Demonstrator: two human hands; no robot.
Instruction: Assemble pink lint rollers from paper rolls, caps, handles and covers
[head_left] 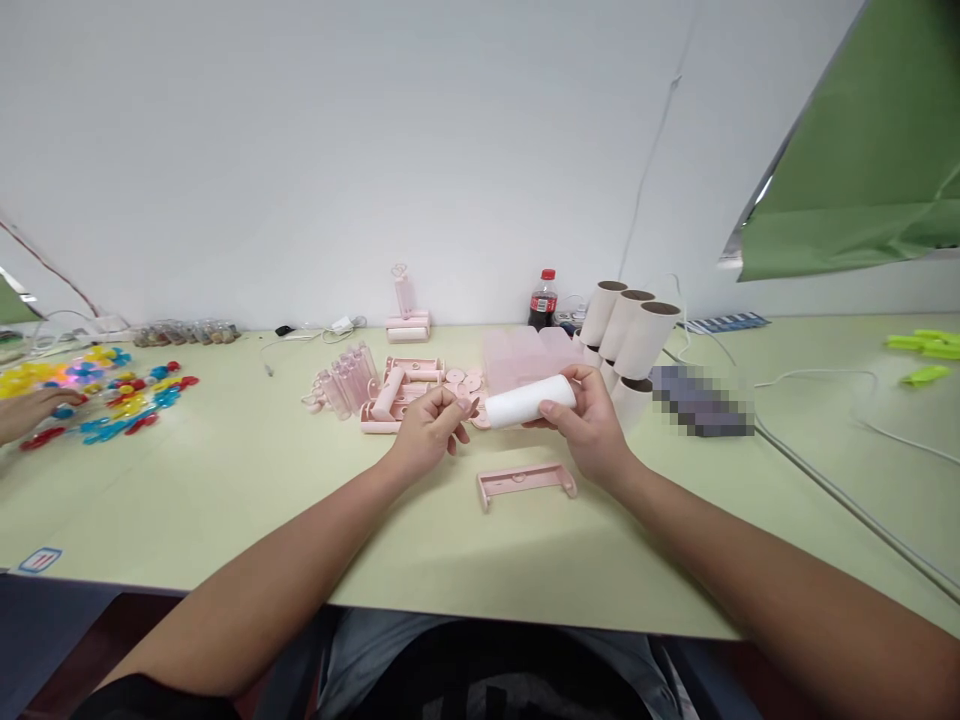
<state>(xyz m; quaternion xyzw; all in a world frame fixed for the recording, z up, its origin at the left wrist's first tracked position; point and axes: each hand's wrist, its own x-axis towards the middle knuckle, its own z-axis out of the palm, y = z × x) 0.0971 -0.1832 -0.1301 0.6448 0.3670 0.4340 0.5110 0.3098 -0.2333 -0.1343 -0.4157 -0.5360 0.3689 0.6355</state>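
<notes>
My right hand (589, 425) is wrapped round the right end of a white roll (529, 402), held tilted above the table. Close to the roll's left end is my left hand (433, 428), its thumb and forefinger pinched together on something small that I cannot make out. Below the roll a pink bracket (526, 480) lies on the table. Behind my left hand are pink frames (390, 395), pink discs (463, 380) and pink handles (346, 380).
Cardboard-cored rolls (636, 335) stand at the back right, near a cola bottle (543, 300) and pink translucent covers (525, 355). Cables (840, 485) cross the right side. At the far left, another person's hand (37, 412) touches colourful pieces (135, 400) on the table (225, 480).
</notes>
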